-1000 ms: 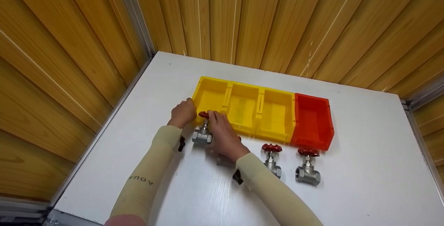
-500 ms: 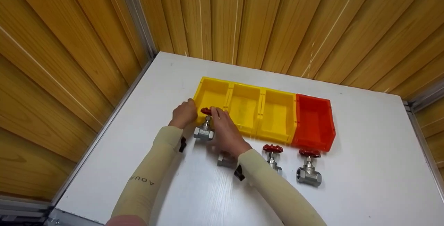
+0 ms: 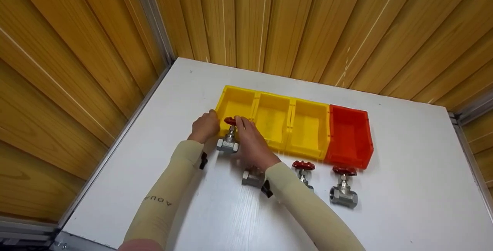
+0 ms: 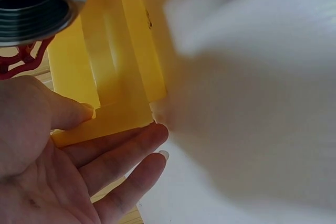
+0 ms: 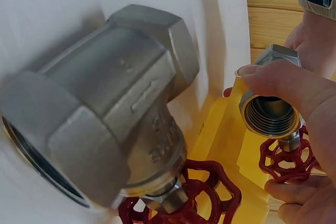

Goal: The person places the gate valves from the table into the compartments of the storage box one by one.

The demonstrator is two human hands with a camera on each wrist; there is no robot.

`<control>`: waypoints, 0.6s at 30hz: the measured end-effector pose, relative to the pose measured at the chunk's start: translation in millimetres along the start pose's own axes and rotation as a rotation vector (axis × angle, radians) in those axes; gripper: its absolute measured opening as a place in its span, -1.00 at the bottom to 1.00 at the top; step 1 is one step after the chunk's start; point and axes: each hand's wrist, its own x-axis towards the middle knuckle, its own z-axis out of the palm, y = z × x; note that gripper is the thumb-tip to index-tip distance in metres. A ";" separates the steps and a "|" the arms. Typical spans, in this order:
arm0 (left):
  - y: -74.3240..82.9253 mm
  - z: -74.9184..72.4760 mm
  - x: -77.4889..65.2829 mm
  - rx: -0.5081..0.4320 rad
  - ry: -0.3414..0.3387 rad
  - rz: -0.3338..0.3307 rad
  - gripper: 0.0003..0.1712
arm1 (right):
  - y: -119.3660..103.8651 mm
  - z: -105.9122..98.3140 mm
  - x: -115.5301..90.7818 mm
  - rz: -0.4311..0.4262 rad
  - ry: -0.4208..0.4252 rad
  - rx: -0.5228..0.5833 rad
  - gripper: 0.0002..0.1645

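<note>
In the head view my left hand (image 3: 206, 126) is at the near left corner of the leftmost yellow bin (image 3: 238, 99). The left wrist view shows its thumb inside the bin wall (image 4: 113, 124) and its fingers outside, pinching the wall. My right hand (image 3: 254, 143) holds a steel gate valve (image 3: 228, 146) with a red handwheel, in front of that bin. In the right wrist view, the right thumb (image 5: 273, 80) lies along the held valve's body (image 5: 273, 114), with fingers by the handwheel (image 5: 286, 161). The handwheel overlaps the bin's front edge in the head view.
A second valve (image 3: 252, 178) lies partly hidden under my right wrist. Two more valves stand to the right, one (image 3: 303, 174) partly behind the forearm, the other (image 3: 344, 193) fully visible. Two further yellow bins (image 3: 308, 106) and a red bin (image 3: 349, 114) continue the row.
My right hand has moved the valve slightly up and forward, toward the leftmost yellow bin. The left hand has kept its hold on the bin wall.
</note>
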 end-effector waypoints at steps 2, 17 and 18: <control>-0.3 0.8 -0.2 -0.003 0.006 0.006 -0.61 | 1.2 0.4 1.5 -0.011 0.012 0.002 0.38; -1.3 3.0 -0.7 0.012 0.040 0.030 -0.63 | 4.6 -1.9 8.8 -0.020 0.007 -0.016 0.39; -1.2 3.1 -0.6 0.015 0.042 0.033 -0.64 | 5.2 -2.4 9.8 -0.020 0.010 -0.014 0.37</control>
